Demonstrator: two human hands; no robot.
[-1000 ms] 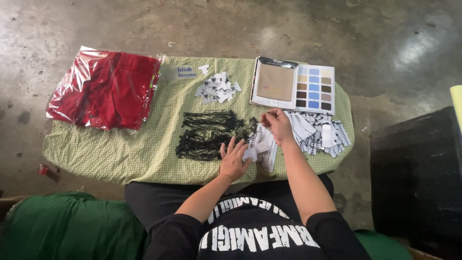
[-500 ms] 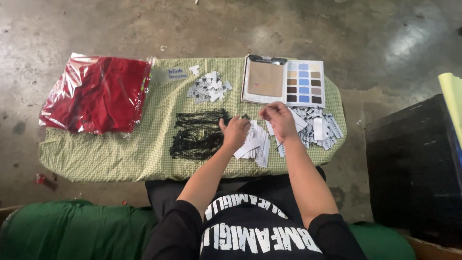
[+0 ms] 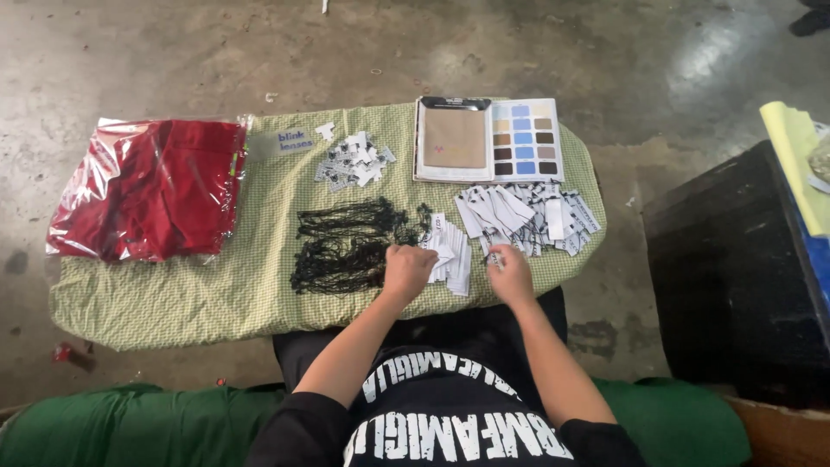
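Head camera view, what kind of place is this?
Probably a garment workshop floor: a low cloth-covered board on bare concrete holds white tags, black strings, a swatch card and bagged red cloth.

Even, diffuse overhead light. Pale glare lies on the concrete floor (image 3: 700, 60) beyond the table (image 3: 173, 303), and on the plastic bag (image 3: 143, 186) at its left end. Shadows are soft. Hands slightly motion-blurred; edges mildly curved.

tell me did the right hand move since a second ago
Yes. The right hand came down from beside the colour swatch book toward the near table edge, now below the white tag pile.
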